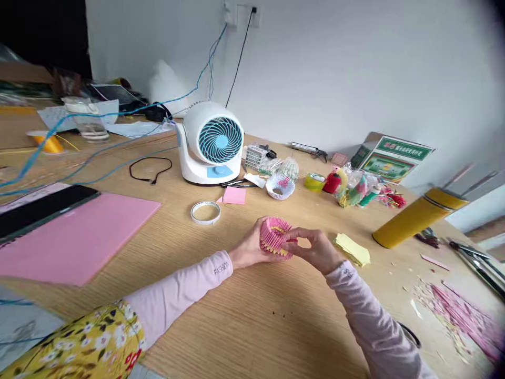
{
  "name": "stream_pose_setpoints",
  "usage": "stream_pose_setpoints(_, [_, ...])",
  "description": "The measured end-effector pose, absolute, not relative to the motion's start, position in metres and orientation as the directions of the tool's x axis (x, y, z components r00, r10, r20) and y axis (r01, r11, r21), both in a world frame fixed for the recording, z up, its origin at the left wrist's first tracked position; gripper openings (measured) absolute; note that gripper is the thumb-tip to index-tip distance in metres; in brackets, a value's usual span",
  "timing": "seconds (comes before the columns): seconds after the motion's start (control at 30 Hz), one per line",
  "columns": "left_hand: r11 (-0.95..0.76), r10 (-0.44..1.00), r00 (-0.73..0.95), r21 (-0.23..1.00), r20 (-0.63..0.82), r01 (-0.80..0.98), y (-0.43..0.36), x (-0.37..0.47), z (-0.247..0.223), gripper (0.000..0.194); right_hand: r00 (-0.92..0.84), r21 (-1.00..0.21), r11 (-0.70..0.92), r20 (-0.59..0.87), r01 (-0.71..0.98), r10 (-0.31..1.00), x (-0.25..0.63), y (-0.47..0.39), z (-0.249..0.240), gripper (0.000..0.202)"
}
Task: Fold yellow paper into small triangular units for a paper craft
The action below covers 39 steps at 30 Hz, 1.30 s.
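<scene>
A small round basket of folded pink and yellow paper pieces (272,243) is held just above the wooden table in front of me. My left hand (253,245) wraps round its left side and underside, fingers closed on it. From the right, my right hand (311,246) pinches at the basket's right rim with thumb and forefinger. Whether a separate loose piece sits in that pinch is too small to tell. A stack of pale yellow paper slips (352,249) lies to the right of my right hand. A roll of white tape (205,212) lies to the left.
Behind the hands stand a white fan (215,139), a white paper basket (280,186) and pink paper squares (233,195). A yellow cylinder (418,218) is at right, near scissors (477,258) and pink paper scraps (461,313). Pink sheets (114,221) bear a phone (47,210) at left. Blue cords (158,100) cross.
</scene>
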State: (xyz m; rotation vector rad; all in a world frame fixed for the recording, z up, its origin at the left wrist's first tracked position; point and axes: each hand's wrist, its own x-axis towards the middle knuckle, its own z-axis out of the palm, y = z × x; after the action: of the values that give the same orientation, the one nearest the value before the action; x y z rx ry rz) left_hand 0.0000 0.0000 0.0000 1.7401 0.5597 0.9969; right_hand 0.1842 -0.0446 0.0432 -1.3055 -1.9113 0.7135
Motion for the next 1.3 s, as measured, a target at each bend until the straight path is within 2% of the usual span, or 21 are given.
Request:
stream_pose_setpoints(0.17, [-0.405,0.745,0.563,0.913,0.357,-0.043,-0.002,-0.004,-0.003,0.086,-0.247,-0.708,0.37,0.276,0.602,0.929,0.18,-0.045,0.041,0.017])
stream_pose_setpoints(0.37, [-0.453,0.76,0.583,0.878,0.287,0.158,0.001,-0.014,-0.011,0.12,-0.343,-0.56,0.477,0.332,0.678,0.878,0.175,-0.048,0.037,0.014])
stream_pose_setpoints(0.47, [-0.576,0.713,0.597,0.793,0.368,0.2,0.0,-0.023,-0.008,0.12,-0.391,-0.483,0.521,0.348,0.704,0.852,0.172,-0.051,0.037,0.016])
stream_pose_setpoints(0.53, [-0.67,0.672,0.593,0.706,0.444,0.231,-0.001,-0.029,-0.004,0.112,-0.396,-0.43,0.532,0.367,0.73,0.841,0.172,-0.054,0.036,0.015])
stream_pose_setpoints(0.7, [-0.811,0.563,0.629,0.504,0.536,0.296,-0.004,-0.032,0.005,0.047,-0.319,-0.339,0.48,0.433,0.809,0.843,0.171,-0.064,0.028,0.019])
stream_pose_setpoints(0.77, [-0.836,0.532,0.641,0.46,0.553,0.297,-0.003,-0.031,0.006,0.035,-0.292,-0.335,0.464,0.453,0.82,0.842,0.17,-0.067,0.025,0.019])
stream_pose_setpoints(1.3, [-0.88,0.436,0.691,0.433,0.577,0.194,0.006,-0.027,0.005,0.025,-0.288,-0.341,0.485,0.49,0.805,0.823,0.164,-0.072,0.02,0.014])
